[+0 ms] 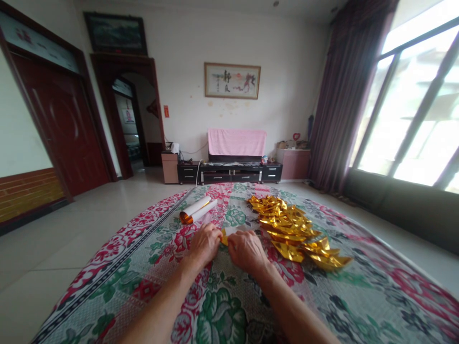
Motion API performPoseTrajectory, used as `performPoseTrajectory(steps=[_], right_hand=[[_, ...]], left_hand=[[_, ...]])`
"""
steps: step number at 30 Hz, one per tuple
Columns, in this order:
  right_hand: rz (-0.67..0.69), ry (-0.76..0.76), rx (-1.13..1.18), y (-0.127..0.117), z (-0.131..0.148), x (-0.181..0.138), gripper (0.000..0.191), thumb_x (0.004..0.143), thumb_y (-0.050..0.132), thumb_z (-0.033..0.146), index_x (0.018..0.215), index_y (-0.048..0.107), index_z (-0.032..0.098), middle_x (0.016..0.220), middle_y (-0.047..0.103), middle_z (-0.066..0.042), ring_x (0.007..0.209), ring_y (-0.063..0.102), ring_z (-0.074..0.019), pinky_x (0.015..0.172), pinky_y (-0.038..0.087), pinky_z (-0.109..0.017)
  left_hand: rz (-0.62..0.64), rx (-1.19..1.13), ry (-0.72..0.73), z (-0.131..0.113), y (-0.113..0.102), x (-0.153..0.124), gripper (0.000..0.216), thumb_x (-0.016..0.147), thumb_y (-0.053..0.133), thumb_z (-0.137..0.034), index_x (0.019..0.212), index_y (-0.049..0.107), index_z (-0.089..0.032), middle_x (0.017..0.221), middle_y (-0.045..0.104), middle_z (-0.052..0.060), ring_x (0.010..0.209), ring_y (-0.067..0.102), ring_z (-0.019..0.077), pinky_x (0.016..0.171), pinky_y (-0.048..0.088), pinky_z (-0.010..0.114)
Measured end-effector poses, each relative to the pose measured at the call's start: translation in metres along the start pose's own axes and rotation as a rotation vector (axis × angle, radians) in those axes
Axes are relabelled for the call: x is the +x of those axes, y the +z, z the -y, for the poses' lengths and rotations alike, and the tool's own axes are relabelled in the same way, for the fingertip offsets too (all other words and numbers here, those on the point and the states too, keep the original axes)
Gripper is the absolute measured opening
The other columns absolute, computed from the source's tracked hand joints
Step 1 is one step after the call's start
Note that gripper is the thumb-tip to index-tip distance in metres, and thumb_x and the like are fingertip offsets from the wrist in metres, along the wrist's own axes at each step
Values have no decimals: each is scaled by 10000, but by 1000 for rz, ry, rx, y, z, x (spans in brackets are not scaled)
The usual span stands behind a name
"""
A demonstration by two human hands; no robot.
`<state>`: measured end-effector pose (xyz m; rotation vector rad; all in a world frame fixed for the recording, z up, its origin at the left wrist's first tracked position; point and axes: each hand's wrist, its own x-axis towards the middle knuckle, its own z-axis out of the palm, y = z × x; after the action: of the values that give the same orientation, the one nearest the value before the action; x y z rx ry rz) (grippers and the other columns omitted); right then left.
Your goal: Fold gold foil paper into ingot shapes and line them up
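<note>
Between my two hands is a small piece of gold foil paper (pixel 224 238) with a white back, partly folded and largely covered by my fingers. My left hand (pixel 207 242) pinches its left side. On the right side, the curled fingers of my right hand (pixel 247 248) press on the paper, its white part showing beyond the knuckles. To the right lies a pile of folded gold paper ingots (pixel 290 227), boat-shaped and shiny. A loosely rolled stack of gold paper (pixel 197 210), white side outward, rests beyond my left hand.
A floral cloth (pixel 222 310) covers the round table under my hands. Past its far edge stands a low black cabinet (pixel 231 177), with a pink cloth (pixel 236 142) draped over something above it. A window and purple curtain (pixel 353 95) are at the right.
</note>
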<state>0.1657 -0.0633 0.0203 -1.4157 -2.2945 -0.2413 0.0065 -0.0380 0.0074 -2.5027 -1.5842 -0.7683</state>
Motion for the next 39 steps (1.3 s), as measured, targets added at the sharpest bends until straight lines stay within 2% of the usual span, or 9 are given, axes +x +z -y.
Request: performPoseTrajectory(steps=[3, 7, 12, 18, 26, 31, 33, 36, 39], right_hand=[[30, 16, -20, -2, 4, 2, 255, 830, 412, 235, 728, 642, 190, 703, 660, -70, 644, 585, -161, 631, 322, -266], [55, 26, 56, -1, -3, 5, 230, 801, 428, 191, 726, 646, 196, 720, 668, -59, 683, 593, -153, 616, 323, -240], [25, -8, 238, 8, -21, 5, 221, 770, 442, 130, 783, 650, 205, 764, 666, -23, 737, 581, -132, 668, 349, -209], [-25, -15, 246, 10, -32, 2, 228, 744, 466, 117, 774, 667, 220, 803, 662, -22, 793, 568, -142, 731, 364, -220], [42, 32, 195, 10, -19, 5, 251, 775, 444, 157, 793, 689, 202, 808, 669, -54, 802, 596, -150, 742, 393, -220], [40, 54, 237, 11, -20, 8, 278, 748, 438, 121, 801, 697, 208, 803, 683, -48, 775, 612, -150, 717, 409, -217], [12, 81, 284, 11, -29, 9, 298, 741, 429, 103, 794, 701, 213, 789, 689, -33, 752, 614, -139, 706, 418, -207], [-199, 255, 310, 10, -45, 10, 332, 723, 406, 71, 811, 699, 202, 836, 687, -34, 784, 616, -139, 737, 435, -212], [-312, 352, 323, 7, -56, 11, 339, 738, 386, 85, 842, 691, 191, 862, 684, -45, 797, 619, -148, 743, 451, -230]], left_hand=[[-17, 22, -19, -2, -1, -1, 220, 815, 445, -145, 792, 657, -200, 842, 573, 52, 872, 506, 180, 804, 419, 308], [-19, 7, 69, -9, -4, -1, 208, 817, 455, -176, 803, 662, -195, 850, 568, 57, 873, 494, 189, 807, 420, 319], [45, -52, 128, -14, -4, -2, 198, 830, 459, -222, 847, 655, -204, 853, 572, 51, 895, 505, 185, 831, 417, 308], [72, -78, 134, -12, 0, -1, 212, 844, 439, -223, 856, 650, -215, 866, 585, 47, 893, 518, 178, 848, 408, 303], [2, -83, 78, -10, -1, 2, 231, 804, 430, -114, 906, 619, -199, 1006, 568, 52, 935, 527, 170, 833, 429, 291], [6, -140, 90, -12, -1, 1, 189, 810, 454, -156, 869, 628, -202, 934, 569, 40, 858, 553, 146, 770, 444, 255], [20, -153, 117, -13, 2, 1, 176, 810, 473, -182, 829, 647, -200, 908, 579, 42, 860, 552, 150, 782, 441, 261], [57, -160, 162, -13, 6, 2, 194, 811, 472, -180, 826, 665, -195, 878, 601, 46, 878, 550, 162, 822, 430, 283], [80, -159, 198, -11, 8, 4, 228, 822, 449, -166, 860, 670, -205, 870, 615, 43, 877, 549, 165, 839, 423, 298]])
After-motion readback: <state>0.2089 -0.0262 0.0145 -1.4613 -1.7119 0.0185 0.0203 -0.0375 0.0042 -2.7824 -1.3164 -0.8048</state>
